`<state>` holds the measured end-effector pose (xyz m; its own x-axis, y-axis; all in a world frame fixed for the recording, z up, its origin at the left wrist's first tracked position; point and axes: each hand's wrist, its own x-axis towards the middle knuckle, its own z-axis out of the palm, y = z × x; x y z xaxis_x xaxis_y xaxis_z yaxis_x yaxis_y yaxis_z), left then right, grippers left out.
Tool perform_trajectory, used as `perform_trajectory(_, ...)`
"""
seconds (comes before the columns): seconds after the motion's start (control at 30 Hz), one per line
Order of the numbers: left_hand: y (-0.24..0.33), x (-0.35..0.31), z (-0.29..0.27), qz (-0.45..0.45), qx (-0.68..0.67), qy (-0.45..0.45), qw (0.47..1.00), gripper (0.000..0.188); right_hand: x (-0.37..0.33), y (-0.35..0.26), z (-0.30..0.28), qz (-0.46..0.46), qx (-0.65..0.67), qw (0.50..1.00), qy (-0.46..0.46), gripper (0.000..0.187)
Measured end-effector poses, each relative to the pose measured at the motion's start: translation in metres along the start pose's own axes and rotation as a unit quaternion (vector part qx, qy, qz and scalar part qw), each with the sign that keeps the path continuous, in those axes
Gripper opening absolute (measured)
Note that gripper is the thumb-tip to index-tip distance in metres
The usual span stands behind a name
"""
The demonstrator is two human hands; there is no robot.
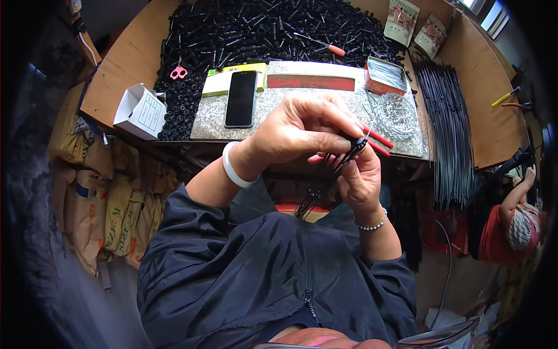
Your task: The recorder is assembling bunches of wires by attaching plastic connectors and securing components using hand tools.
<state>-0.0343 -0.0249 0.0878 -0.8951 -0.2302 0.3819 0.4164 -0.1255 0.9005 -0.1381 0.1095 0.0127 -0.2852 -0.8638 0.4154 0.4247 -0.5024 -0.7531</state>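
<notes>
My left hand (305,128) and my right hand (361,183) meet in front of my chest, at the near edge of the work board. Thumb and fingers of the left pinch a small black piece (361,143) from above. The fingers of my right hand close around the same piece from below. Thin black strands (308,200) hang down from between the hands; how they join the piece is too small to tell. Just behind the right hand lie two red handles (379,141), seemingly of pliers, their front end hidden by my fingers.
A heap of short black tubular parts (261,35) fills the table's back. On the speckled board (212,119) lie a phone (241,99), a clear coil (398,113) and a tin of thin pins (385,75). Long black strands (447,128) drape off the right. Another person's arm (519,195) shows far right.
</notes>
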Motion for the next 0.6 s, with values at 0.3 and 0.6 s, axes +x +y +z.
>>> perform_trajectory(0.3, -0.004, -0.006, -0.002, 0.041, 0.024, 0.004, 0.999, 0.02, 0.002, -0.003, 0.008, 0.002, -0.011, 1.0, -0.03, 0.015)
perform_trajectory(0.6, -0.008, -0.008, -0.002, 0.01, -0.063, -0.003, 0.998, 0.03, 0.005, -0.006, 0.007, 0.059, 0.022, 0.996, -0.062, 0.023)
